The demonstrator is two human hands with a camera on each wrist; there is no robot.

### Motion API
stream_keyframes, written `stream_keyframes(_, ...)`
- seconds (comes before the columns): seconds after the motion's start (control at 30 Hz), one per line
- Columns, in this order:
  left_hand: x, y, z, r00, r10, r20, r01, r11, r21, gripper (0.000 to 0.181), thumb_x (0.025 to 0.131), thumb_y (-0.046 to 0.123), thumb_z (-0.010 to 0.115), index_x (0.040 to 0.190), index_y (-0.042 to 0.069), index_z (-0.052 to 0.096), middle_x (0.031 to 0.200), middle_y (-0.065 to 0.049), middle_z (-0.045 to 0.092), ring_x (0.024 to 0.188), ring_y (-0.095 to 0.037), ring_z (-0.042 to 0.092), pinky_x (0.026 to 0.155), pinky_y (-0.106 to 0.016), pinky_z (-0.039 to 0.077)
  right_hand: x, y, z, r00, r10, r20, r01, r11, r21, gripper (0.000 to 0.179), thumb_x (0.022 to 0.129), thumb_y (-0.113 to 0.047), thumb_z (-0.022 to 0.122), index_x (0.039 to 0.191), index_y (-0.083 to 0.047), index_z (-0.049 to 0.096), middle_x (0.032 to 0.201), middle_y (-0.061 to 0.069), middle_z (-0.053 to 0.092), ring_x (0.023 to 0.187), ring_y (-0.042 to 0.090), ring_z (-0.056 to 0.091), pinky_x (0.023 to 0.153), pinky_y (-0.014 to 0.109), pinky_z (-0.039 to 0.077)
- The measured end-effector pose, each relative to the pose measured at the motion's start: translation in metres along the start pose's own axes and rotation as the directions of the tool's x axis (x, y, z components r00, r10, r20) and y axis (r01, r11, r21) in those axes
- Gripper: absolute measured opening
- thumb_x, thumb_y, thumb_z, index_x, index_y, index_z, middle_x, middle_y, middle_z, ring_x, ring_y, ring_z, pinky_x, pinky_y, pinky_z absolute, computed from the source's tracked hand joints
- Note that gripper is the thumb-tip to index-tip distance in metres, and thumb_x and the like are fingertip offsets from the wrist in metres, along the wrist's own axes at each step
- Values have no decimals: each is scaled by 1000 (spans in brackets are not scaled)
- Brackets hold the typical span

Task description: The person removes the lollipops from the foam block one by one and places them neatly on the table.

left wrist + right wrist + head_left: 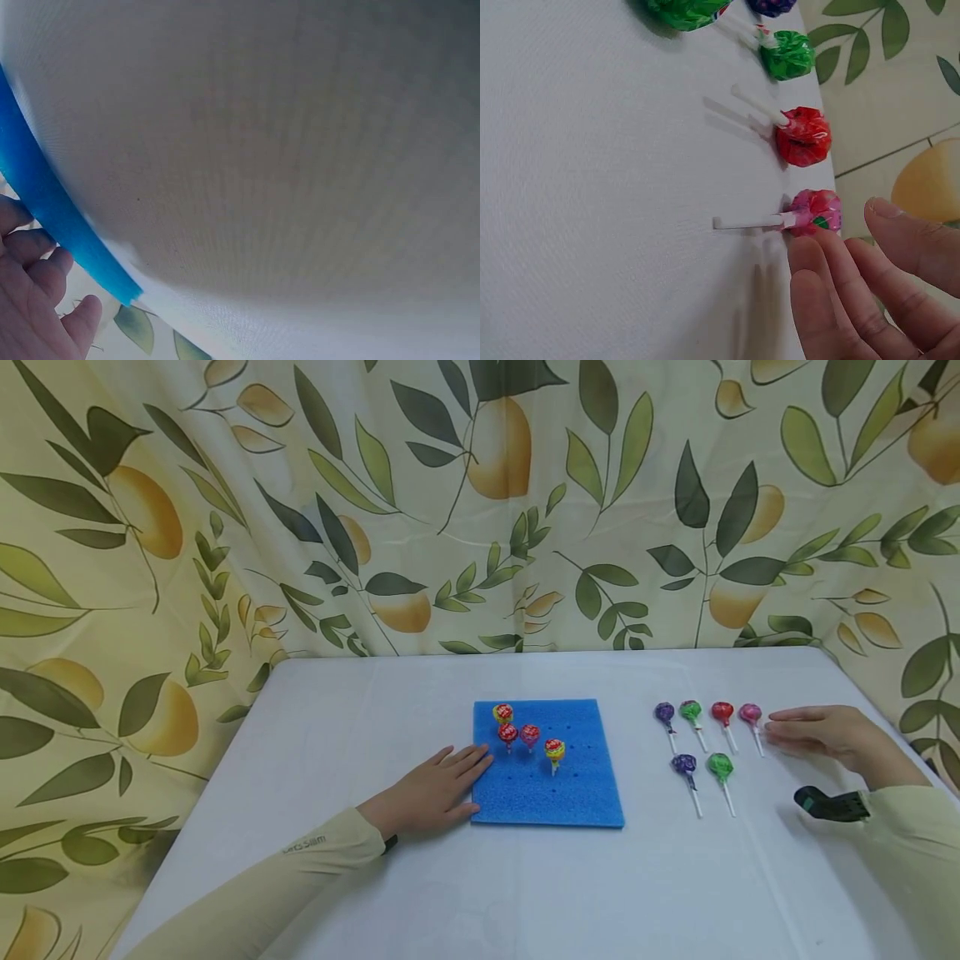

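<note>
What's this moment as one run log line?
Left hand: touching blue foam board | Right hand: beside pink lollipop, not gripping | Board: four lollipops standing | Table: six lollipops lying

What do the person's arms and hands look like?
The left hand and right hand are bare, with no gloves. Both the left sleeve and the right sleeve are long and pale yellowish. Small dark lettering runs near the left cuff. A black gadget sticks out by the right cuff.
</note>
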State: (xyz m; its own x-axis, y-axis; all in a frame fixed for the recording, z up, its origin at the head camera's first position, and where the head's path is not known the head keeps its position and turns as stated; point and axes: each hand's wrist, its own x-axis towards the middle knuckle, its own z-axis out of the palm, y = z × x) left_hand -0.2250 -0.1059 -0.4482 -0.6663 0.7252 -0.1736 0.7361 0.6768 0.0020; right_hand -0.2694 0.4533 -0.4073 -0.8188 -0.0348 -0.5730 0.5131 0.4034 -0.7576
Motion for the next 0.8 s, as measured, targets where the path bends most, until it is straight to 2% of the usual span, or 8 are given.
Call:
stream_keyframes(0.2,0,0,1,1000,1,-5,-1,1000,1,70,96,53,36,152,16,15,159,-2,14,147,-19,15,119,-42,18,-9,-6,5,993,-117,28,118,993,-23,24,91,-27,62,81,-49,64,84,-30,63,81,-4,67,75,15,54)
stream_keyframes(0.4,-1,-1,0,1000,3,-11,-3,1000,0,70,96,53,35,152,15,15,159,-2,14,147,-19,15,119,-42,18,-24,-20,27,971,-239,14,240,969,-64,25,94,-25,57,90,-50,60,91,-34,60,84,-10,63,72,14,54)
stream_keyframes(0.63,-2,0,0,1000,0,-9,0,1000,1,70,96,53,36,152,16,16,159,-2,15,147,-19,16,119,-42,18,-41,-37,63,915,-393,-87,376,912,-165,22,93,-28,58,107,-44,54,93,-40,55,85,-20,55,69,7,50)
stream_keyframes(0.8,-2,1,-2,1000,-1,-3,1,1000,4,70,96,53,36,152,16,16,159,-2,15,147,-19,16,119,-42,18,-47,-49,91,861,-499,-102,494,866,-74,27,92,-17,60,110,-36,56,97,-32,63,88,-15,61,71,6,50)
